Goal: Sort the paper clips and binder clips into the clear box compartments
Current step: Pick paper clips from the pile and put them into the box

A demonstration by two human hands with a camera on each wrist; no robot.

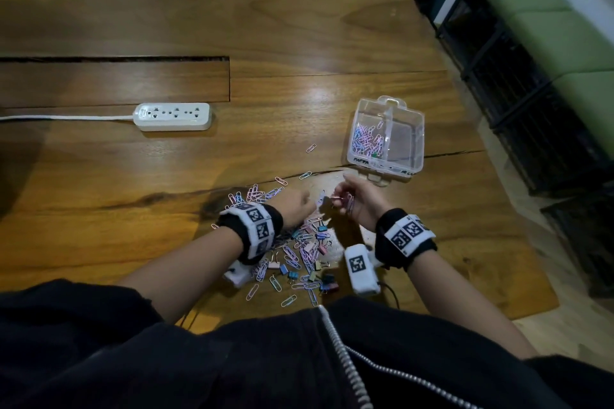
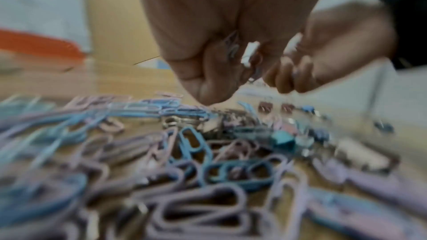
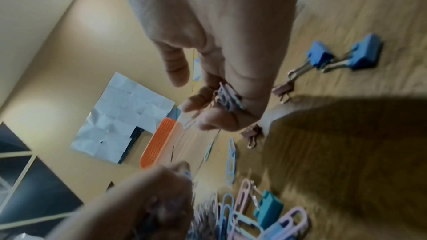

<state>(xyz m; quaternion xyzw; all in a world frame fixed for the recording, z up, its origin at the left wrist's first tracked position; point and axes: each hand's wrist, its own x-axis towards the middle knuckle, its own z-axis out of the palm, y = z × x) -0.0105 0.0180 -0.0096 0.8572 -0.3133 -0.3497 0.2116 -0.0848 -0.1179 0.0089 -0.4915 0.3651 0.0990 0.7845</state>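
Note:
The clear box stands at the right of the wooden table. Its left compartment holds pastel paper clips; the right compartment looks bare. A mixed pile of paper clips and binder clips lies in front of me, between my wrists. My right hand hovers just above the pile's far edge and grips a bundle of paper clips in curled fingers. My left hand is close beside it, fingers curled, pinching a paper clip. Blue binder clips and a teal binder clip lie on the wood.
A white power strip with its cable lies to the left. A long slot cuts the tabletop behind it. Stray paper clips lie between pile and box. The table's right edge runs near the box; beyond it stand black crates.

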